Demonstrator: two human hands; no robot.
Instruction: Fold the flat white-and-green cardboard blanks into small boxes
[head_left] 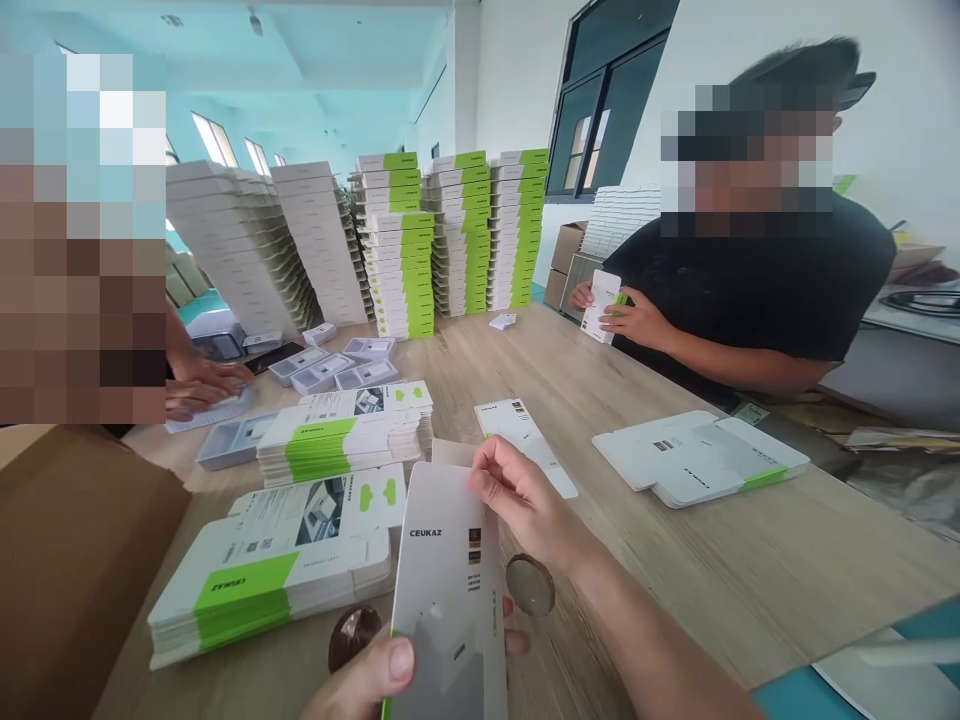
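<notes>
Lower left of the frame: a brown cardboard box (pixel 82 560), and to its right two stacks of flat printed cartons (pixel 244 590). At bottom centre the left hand (pixel 367 680) grasps the lower part of a white CEUKAZ carton (pixel 442 600), thumb across its front, while the right hand (pixel 529 505) pinches its upper right edge. Further right, a loose flat carton (pixel 536 450), a co-worker (pixel 750 270) holding a small box (pixel 602 300), and flattened cartons (pixel 701 455) on the counter (pixel 765 570).
</notes>
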